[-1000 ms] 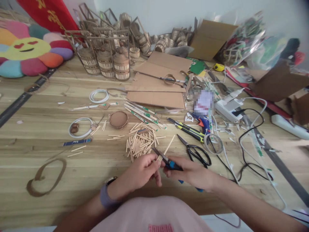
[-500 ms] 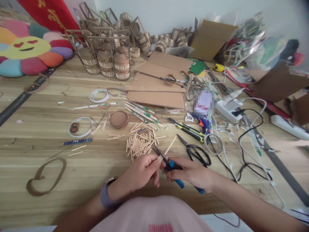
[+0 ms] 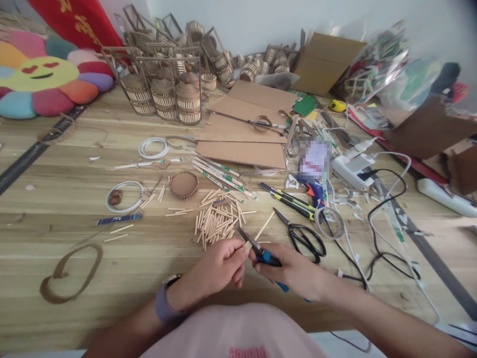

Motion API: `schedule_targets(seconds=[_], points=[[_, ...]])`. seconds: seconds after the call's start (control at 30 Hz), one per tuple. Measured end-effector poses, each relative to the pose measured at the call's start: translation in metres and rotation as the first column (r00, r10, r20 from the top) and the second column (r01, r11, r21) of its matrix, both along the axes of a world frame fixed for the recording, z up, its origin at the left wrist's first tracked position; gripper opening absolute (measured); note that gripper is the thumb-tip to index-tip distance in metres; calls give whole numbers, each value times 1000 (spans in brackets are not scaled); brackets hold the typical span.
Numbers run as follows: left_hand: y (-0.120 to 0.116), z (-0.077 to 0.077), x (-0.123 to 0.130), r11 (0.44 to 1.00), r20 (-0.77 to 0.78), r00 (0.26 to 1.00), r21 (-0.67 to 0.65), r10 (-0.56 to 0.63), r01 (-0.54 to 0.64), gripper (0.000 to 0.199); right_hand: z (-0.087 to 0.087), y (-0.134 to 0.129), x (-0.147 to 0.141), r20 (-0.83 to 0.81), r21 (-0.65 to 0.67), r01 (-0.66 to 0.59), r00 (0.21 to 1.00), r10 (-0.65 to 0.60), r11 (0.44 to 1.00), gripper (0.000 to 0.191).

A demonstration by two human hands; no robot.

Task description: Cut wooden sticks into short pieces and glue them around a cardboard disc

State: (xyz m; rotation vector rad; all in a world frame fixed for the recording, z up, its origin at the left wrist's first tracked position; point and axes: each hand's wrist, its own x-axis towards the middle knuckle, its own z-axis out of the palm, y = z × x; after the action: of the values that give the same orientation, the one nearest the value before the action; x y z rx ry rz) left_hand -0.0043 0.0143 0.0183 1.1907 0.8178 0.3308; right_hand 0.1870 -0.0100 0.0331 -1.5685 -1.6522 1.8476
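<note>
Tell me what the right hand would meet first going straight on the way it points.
Probably the left hand, whose fingertips lie just ahead of the right hand; the depth between them is unclear.

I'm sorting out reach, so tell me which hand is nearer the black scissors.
Right. The right hand is just on the near side of the black scissors; the left hand is farther off to their left, beyond the right hand.
</note>
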Motion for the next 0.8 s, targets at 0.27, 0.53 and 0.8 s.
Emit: schedule_targets(seconds=[0.27, 0.53, 0.8], points=[[6, -3, -7, 982, 75, 980, 23, 186, -188, 39, 8, 3, 16, 76, 137, -5, 997, -5, 991, 28], [7, -2, -7, 964, -159, 982, 260, 100, -56, 32, 8, 6, 10, 224, 779, 23, 923, -313, 626, 12], [4, -2, 0, 768, -608, 785, 557, 117, 316, 24, -25, 16, -10, 342, 843, -164, 899, -274, 513, 7]])
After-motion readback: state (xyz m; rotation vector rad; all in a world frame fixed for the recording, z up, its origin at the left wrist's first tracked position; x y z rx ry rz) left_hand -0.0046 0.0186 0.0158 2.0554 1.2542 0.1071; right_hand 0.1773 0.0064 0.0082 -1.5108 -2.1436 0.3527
